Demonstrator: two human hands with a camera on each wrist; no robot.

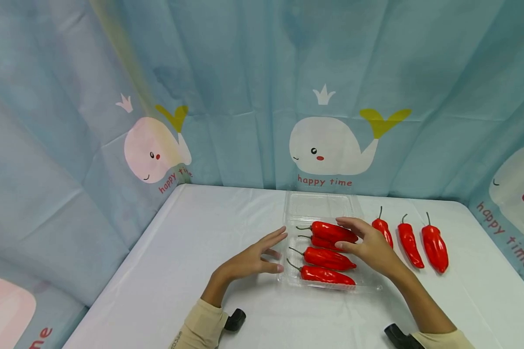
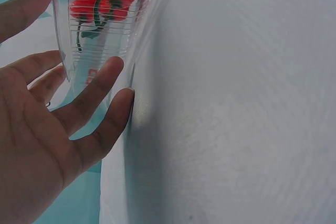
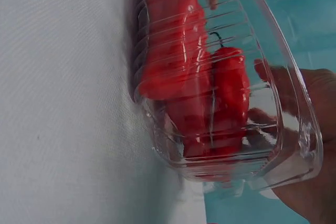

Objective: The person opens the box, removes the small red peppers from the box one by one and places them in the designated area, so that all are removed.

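Note:
Several red chili peppers [image 1: 327,258] lie side by side in a clear plastic clamshell box [image 1: 288,280], their green stems pointing left. My right hand [image 1: 371,245] reaches over the box's right side. Its thumb and index finger are spread about the blunt end of the farthest pepper [image 1: 334,230]; firm contact cannot be made out. In the right wrist view, the box wall [image 3: 294,93] stands in front of that hand [image 3: 310,114]. My left hand [image 1: 251,258] is at the box's left edge, fingers spread and holding nothing. The left wrist view shows its fingertips [image 2: 126,100] beside the ribbed wall.
The box's lid [image 1: 320,206] lies folded back toward the curtain [image 1: 253,145]. Three more red peppers [image 1: 434,247] rest in a row on the white table [image 1: 192,232], to the right of the box. The curtain, printed with whales, hangs along the far edge.

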